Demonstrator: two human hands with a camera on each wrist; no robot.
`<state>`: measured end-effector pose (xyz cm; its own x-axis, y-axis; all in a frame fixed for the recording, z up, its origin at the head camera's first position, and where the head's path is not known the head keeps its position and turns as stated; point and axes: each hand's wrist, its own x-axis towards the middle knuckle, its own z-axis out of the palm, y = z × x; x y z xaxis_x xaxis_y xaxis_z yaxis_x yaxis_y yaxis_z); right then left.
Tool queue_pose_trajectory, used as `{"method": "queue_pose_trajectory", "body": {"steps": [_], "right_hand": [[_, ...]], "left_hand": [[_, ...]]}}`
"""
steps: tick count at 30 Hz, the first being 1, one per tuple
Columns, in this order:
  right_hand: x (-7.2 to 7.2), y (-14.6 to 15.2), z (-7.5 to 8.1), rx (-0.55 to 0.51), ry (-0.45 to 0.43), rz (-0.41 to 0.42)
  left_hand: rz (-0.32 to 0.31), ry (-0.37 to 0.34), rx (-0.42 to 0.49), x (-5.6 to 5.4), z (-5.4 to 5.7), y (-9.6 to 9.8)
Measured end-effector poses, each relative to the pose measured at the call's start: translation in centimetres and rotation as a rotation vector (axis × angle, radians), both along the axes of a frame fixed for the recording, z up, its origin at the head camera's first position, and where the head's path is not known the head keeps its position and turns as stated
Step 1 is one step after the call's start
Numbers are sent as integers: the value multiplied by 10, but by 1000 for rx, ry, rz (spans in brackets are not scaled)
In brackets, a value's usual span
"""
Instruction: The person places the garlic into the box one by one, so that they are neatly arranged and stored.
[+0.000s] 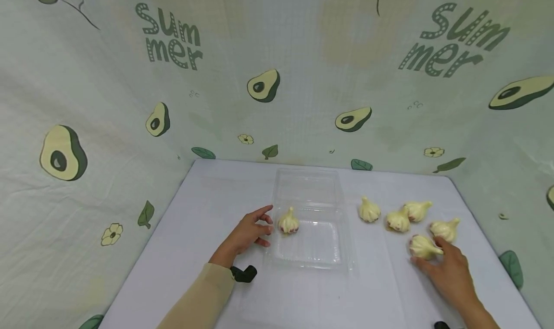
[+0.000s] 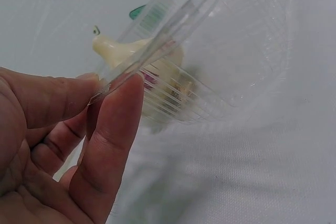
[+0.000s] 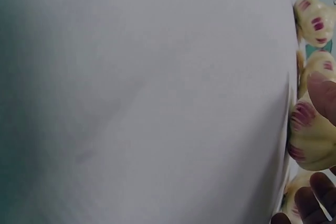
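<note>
A clear plastic clamshell container point(image 1: 318, 245) lies on the table with its lid folded back. One garlic bulb point(image 1: 288, 222) sits inside, near the left wall. My left hand point(image 1: 248, 233) is at that side; in the left wrist view its thumb and a finger pinch the container's rim point(image 2: 123, 77). Over at the right, my right hand point(image 1: 452, 273) grips another garlic bulb point(image 1: 421, 246), thumb on one side and fingers on the other. The right wrist view catches this bulb point(image 3: 312, 140) at its edge, with the thumb over it and fingertips below.
Beyond the right hand lie several more garlic bulbs, including a nearby bulb point(image 1: 445, 230), a touching pair point(image 1: 398, 220) and one closer to the container point(image 1: 369, 210). A white cloth covers the table point(image 1: 359, 295). Behind hangs an avocado-printed curtain point(image 1: 303, 40).
</note>
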<state>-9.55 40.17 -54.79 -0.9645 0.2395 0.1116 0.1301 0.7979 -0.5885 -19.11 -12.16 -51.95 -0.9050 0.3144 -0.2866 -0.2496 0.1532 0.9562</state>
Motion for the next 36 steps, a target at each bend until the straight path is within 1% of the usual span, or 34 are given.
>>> {"method": "queue_pose_trajectory", "body": {"steps": [6, 8, 13, 18, 24, 27, 30, 34, 36], "right_hand": [[-3, -1, -4, 12, 53, 21], [-2, -1, -4, 24, 55, 17], [-1, -3, -1, 39, 23, -17], [-2, -10, 5, 21, 25, -45], [-12, -28, 21, 20, 8, -86], [-16, -38, 29, 20, 17, -93], [-21, -51, 37, 12, 55, -88], [-26, -72, 47, 0, 133, -58], [-28, -84, 53, -8, 159, -30]], "left_hand": [[-1, -2, 17, 0, 0, -1], [4, -5, 17, 0, 0, -1], [4, -2, 16, -1, -1, -1], [-3, -2, 13, 0, -1, -1], [-1, -1, 9, 0, 2, -1], [5, -6, 8, 0, 3, 0], [5, -6, 5, 0, 2, 0], [2, -11, 1, -1, 2, 0], [1, -13, -1, -1, 1, 0]]}}
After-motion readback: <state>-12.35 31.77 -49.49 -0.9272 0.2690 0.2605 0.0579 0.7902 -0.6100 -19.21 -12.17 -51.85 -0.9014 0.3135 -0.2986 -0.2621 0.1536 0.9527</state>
